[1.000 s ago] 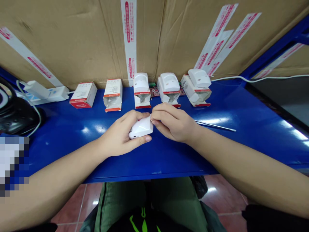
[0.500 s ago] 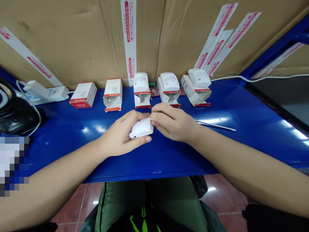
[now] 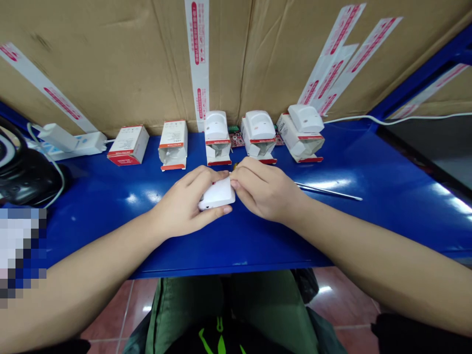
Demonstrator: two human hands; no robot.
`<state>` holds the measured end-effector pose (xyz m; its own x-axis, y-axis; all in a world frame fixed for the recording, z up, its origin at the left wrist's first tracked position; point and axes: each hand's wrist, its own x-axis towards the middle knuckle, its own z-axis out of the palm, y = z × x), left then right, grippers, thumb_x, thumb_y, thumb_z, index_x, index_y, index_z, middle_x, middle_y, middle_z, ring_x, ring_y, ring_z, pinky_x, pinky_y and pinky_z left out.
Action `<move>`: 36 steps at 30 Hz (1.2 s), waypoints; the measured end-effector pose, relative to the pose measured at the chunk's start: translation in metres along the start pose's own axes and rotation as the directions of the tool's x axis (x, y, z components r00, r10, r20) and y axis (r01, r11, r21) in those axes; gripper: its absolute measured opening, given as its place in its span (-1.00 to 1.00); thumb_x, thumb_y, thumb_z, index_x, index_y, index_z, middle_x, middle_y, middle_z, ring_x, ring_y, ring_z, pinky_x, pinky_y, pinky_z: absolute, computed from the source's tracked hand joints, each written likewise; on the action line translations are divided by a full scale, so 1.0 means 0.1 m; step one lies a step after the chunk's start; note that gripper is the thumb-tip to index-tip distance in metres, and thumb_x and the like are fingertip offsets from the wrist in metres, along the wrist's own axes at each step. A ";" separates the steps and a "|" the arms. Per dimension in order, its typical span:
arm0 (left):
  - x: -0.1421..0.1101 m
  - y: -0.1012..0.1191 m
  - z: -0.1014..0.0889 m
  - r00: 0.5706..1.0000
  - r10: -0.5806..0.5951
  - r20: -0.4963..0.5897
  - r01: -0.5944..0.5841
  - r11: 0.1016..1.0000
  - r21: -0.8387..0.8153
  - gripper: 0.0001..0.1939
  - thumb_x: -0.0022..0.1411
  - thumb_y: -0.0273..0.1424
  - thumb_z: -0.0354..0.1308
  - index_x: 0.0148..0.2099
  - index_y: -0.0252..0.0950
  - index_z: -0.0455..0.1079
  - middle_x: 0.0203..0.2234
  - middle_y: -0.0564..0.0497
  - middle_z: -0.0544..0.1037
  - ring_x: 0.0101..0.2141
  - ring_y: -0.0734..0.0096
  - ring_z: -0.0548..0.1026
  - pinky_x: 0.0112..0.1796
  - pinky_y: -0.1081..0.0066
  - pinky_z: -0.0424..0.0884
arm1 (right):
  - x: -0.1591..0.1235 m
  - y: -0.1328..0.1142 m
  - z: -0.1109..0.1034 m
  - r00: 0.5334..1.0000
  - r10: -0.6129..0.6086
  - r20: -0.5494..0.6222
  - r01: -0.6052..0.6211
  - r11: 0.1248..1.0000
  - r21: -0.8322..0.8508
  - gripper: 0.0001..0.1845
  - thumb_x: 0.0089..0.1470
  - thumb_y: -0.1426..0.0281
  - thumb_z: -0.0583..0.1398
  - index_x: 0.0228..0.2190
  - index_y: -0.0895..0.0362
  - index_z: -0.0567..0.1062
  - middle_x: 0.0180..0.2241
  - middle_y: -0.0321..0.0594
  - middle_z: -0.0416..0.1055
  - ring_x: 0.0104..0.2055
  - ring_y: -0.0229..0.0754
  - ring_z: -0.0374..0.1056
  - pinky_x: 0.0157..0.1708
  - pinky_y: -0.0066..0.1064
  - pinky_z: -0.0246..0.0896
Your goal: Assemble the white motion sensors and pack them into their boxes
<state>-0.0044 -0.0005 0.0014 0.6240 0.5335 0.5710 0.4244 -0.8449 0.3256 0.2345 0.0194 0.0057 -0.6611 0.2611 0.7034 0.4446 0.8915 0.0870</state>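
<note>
My left hand [image 3: 190, 201] is wrapped round a white motion detector [image 3: 218, 192], thumb along its near side and fingers over its far side. At the detector's right end, my right hand [image 3: 263, 191] is closed with its fingertips pinched together against the casing. What those fingertips hold, if anything, is hidden. A small yellowish bit shows just beyond them. Right of my right hand a thin metal rod [image 3: 328, 191], perhaps a screwdriver shaft, lies on the blue table [image 3: 236, 246]; its left end is covered by the hand.
Along the back stand several small detector boxes [image 3: 128, 145]. White detectors [image 3: 260, 124] rest on three of them, with red circuit boards [image 3: 238, 139] behind. A power strip [image 3: 86, 144] and a black object [image 3: 29, 169] with a cable are at left. Cardboard [image 3: 121, 64] forms the back wall.
Both hands stay at the detector with only slight finger motion on the right. A small yellowish bit now shows beyond the right fingertips. The whole view has shifted a little.
</note>
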 end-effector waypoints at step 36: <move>-0.03 -0.09 -0.02 0.986 -0.146 0.082 0.143 0.989 0.038 -0.53 0.49 -0.11 0.25 0.27 -0.25 0.32 0.02 -0.17 0.61 0.00 0.09 0.64 0.00 0.13 0.64 | 0.03 -0.02 0.20 0.503 0.554 0.664 -0.622 -0.302 0.723 -0.52 -0.04 0.09 0.56 -0.39 0.14 0.51 -0.50 -0.35 0.54 -0.45 -0.31 0.54 -0.34 -0.40 0.63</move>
<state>-0.0112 0.0054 -0.0015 0.6074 0.6522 0.4535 0.5339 -0.7579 0.3749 0.2193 0.0258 -0.0064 -0.4873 0.8707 -0.0668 -0.1599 -0.1641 -0.9734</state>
